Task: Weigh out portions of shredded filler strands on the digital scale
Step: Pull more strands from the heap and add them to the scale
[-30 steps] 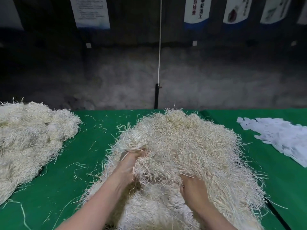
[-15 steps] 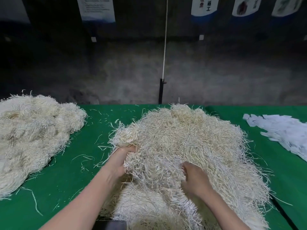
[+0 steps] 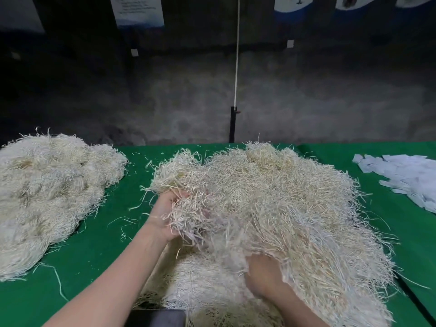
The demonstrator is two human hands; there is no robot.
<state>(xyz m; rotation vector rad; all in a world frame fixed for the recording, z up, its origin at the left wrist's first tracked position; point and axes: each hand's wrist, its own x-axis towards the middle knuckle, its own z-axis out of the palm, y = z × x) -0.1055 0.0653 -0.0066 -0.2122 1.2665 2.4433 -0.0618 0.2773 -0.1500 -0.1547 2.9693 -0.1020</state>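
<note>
Shredded filler strands heap at the table's near edge. Left hand clutches a clump; right hand is buried to the knuckles, grip unclear. Pull slowly so tangles don't trail.

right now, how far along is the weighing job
Possibly done: a separate heap lies on the left of the green table; weighed or not, I cannot tell. In hand: left hand and right hand grip strands of the central pile. Left: that large pile needs portioning; no scale reading shows.
</note>
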